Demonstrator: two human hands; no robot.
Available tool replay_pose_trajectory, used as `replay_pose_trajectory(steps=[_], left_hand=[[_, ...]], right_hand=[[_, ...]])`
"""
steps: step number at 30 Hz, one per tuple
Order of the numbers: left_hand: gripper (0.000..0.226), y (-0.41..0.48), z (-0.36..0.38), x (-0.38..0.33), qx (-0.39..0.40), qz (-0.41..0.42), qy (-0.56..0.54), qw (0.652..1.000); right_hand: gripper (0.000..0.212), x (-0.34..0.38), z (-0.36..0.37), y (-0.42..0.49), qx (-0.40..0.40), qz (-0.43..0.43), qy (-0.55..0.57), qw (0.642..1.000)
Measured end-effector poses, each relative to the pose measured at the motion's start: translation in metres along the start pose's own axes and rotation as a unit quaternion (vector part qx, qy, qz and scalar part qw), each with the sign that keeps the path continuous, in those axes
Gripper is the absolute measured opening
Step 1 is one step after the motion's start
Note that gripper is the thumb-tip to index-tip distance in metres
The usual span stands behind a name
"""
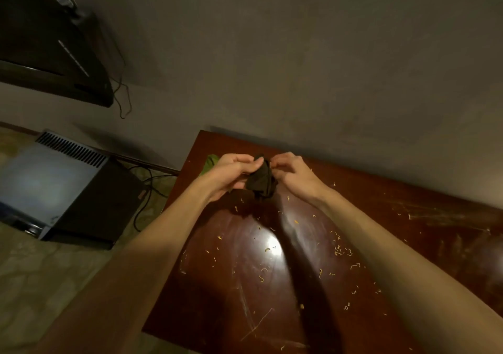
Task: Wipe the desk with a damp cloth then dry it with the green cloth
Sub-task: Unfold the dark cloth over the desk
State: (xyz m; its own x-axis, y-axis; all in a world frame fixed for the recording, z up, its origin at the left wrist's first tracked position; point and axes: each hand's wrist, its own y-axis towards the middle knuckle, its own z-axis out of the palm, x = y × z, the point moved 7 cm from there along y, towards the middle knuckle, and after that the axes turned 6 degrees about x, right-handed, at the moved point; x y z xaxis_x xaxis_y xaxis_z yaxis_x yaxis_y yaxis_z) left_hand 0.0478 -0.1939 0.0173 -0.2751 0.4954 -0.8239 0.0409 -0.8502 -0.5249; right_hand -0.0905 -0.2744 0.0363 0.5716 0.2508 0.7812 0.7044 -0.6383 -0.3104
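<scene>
While holding the dark cloth up off the far end of the surface, got both hands close together and clamped on it: left hand gripping the left side, right hand pinching the top right corner. Presumably the damp one, can't confirm wetness from this angle. Looks like the fold-or-unfold step, and no wiping done yet, judging by the yellowish bits scattered all over the wood.

Stuff to watch out for:
- Wiping with a wadded-up cloth and just shoving the bits around, or off the near edge onto the floor.
- Dragging the damp cloth too far left and soaking the green cloth, parked at the far left corner just behind the left hand and mostly hidden. Would wreck the drying step.
- Dripping off the left edge toward the dark box and cables down on the floor beside the surface. Also not great.

Quick count: 2 hands, 2 cloths (1 dark, 1 green), 1 surface, 1 box on the floor, a few cables (can't separate them properly), 1 dark screen-ish thing up top left, and way too many bits to count.
</scene>
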Motion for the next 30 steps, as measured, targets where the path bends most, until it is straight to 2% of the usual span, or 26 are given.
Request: replay_pose_trajectory(steps=[3,6,8,10,13,16,18,19,20,23,25,27,30], left_hand=[[0.023,-0.004,-0.003,-0.003,0.020,-0.016,-0.034,0.999],[0.016,-0.006,-0.002,-0.006,0.021,-0.016,0.016,1.000],[0.016,-0.006,-0.006,-0.008,-0.016,-0.003,0.067,0.998],[0.017,-0.005,-0.016,-0.010,-0.065,0.016,0.099,0.993],[0.022,-0.005,-0.028,-0.012,-0.096,0.025,0.083,0.992],[0.024,-0.005,-0.032,-0.012,-0.107,0.034,0.073,0.991],[0.022,-0.003,-0.028,-0.010,-0.105,0.040,0.059,0.992],[0.021,-0.002,-0.025,-0.009,-0.101,0.040,0.047,0.993],[0.021,-0.002,-0.021,-0.008,-0.093,0.036,0.033,0.994],[0.024,0.001,-0.008,-0.006,-0.066,0.025,0.007,0.998],[0.026,0.004,-0.008,-0.007,-0.067,0.029,-0.008,0.997],[0.027,0.003,-0.010,-0.006,-0.077,0.020,-0.027,0.996],[0.029,-0.001,-0.013,-0.005,-0.070,-0.004,-0.081,0.994]], right_hand=[[0.014,-0.001,0.002,-0.009,0.024,0.019,0.088,0.996],[0.003,0.000,0.005,-0.013,0.028,-0.022,0.036,0.999],[0.017,-0.007,0.002,-0.014,0.001,-0.015,-0.007,1.000],[0.019,-0.016,-0.007,-0.017,-0.044,0.004,-0.011,0.999],[0.016,-0.038,-0.022,-0.021,-0.124,0.063,0.088,0.986],[0.023,-0.056,-0.021,-0.019,-0.165,0.126,0.281,0.937],[0.021,-0.052,-0.012,-0.018,-0.136,0.138,0.375,0.907],[0.016,-0.048,-0.008,-0.019,-0.108,0.136,0.373,0.911],[0.014,-0.041,-0.004,-0.020,-0.075,0.128,0.344,0.927],[0.043,-0.034,0.015,-0.021,0.062,0.115,0.205,0.970],[0.041,-0.036,0.030,-0.020,0.148,0.123,0.123,0.974],[0.023,-0.037,0.033,-0.023,0.165,0.132,0.146,0.966],[0.033,-0.028,0.033,-0.032,0.167,0.133,0.216,0.953]])
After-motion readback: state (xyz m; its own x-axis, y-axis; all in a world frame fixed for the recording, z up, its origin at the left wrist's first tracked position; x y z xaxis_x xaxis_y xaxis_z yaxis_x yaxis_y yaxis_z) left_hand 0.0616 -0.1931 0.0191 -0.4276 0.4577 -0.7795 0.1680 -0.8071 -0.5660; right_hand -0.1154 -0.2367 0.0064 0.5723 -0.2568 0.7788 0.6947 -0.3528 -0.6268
